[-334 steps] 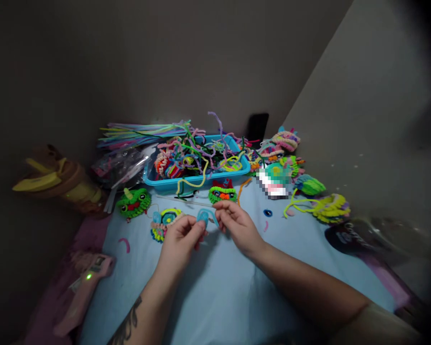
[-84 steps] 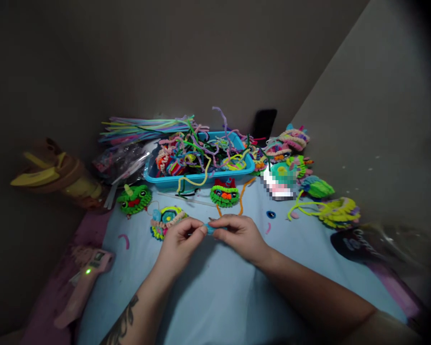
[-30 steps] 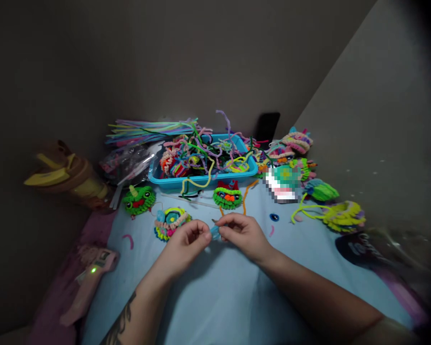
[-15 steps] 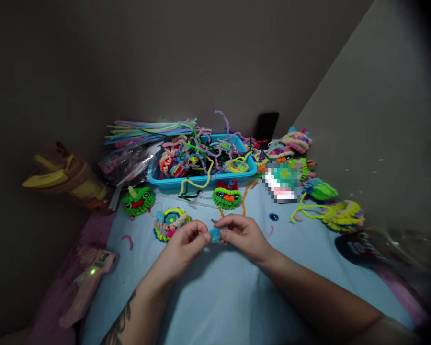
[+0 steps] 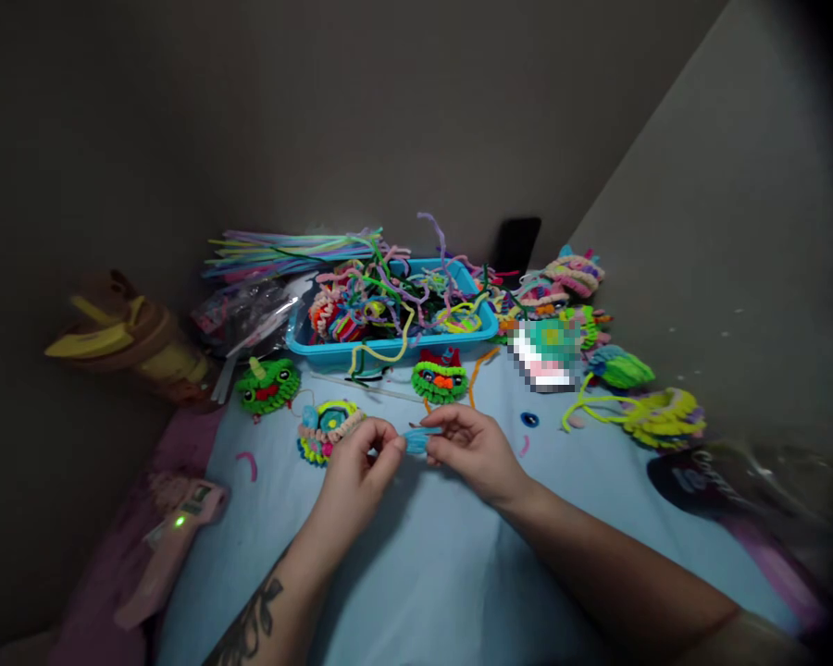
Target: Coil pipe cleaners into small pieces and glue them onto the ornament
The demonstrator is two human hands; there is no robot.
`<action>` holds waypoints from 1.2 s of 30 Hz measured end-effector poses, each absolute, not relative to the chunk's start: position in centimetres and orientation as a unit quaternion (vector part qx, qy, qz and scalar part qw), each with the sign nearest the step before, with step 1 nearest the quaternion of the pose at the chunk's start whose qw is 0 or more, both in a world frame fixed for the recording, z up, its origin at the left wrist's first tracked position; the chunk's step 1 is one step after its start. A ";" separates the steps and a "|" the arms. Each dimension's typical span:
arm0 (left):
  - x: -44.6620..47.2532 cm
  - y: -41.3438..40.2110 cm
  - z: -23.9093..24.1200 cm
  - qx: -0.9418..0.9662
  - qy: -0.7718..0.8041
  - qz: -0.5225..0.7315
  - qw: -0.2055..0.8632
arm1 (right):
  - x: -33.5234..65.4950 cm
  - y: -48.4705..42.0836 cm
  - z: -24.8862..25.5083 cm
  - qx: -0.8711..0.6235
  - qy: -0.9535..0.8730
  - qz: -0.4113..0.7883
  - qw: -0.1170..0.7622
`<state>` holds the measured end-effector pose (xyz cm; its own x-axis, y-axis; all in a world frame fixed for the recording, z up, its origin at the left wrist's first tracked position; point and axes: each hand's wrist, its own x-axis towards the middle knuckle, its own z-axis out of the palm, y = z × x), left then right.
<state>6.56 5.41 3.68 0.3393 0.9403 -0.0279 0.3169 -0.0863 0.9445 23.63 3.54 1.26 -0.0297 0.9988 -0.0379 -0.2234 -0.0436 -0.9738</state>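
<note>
Cloth: a light blue cloth covers the work surface, with both forearms lying over it.
Tray: a blue tray heaped with tangled pipe cleaners sits at the far edge, well beyond the hands.
Left arm: the tattooed forearm rises from the bottom edge. The left hand is curled, knuckles up, thumb and fingertips pinched on the left end of the blue pipe-cleaner piece.
Right arm: the forearm crosses in from the lower right. The right hand lies palm down, its fingers bent and closed on the piece's right end.
Glue gun: a pink glue gun with a green light lies at the cloth's left edge, apart from both hands.
Figures: a green horned figure, a round multicoloured coil just beside the left hand, and a green owl-like figure just beyond the right hand.
Piece: the blue pipe-cleaner piece is a small tight bundle held just above the cloth between the two hands.
Change: half a second ago the hands sat slightly lower and the left fingers were less curled. Eleven seconds ago the piece was a looser loop.
</note>
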 end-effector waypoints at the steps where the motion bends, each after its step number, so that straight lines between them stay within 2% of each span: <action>1: 6.5 5.4 3.7 0.657 0.469 0.321 0.495 | 23.7 3.5 1.3 -0.439 -0.438 0.570 0.539; 12: 6.3 5.6 3.9 0.583 0.418 0.312 0.623 | 24.1 3.4 2.0 -0.419 -0.466 0.556 0.546; 17: 6.2 5.8 3.9 0.611 0.419 0.307 0.597 | 23.9 3.2 1.9 -0.441 -0.488 0.512 0.553; 22: 6.2 5.9 3.5 0.631 0.432 0.316 0.561 | 23.9 3.2 2.1 -0.431 -0.480 0.538 0.542; 31: 6.4 5.6 3.5 0.607 0.435 0.292 0.597 | 24.0 3.3 2.0 -0.431 -0.490 0.534 0.537; 36: 6.4 5.6 3.3 0.639 0.470 0.314 0.522 | 23.5 3.1 1.2 -0.456 -0.516 0.494 0.530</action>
<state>6.45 5.56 3.25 0.3613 0.9282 -0.0894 0.2715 -0.0129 0.9624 23.54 3.06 1.25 -0.0218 0.9950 0.0970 -0.0531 0.0957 -0.9940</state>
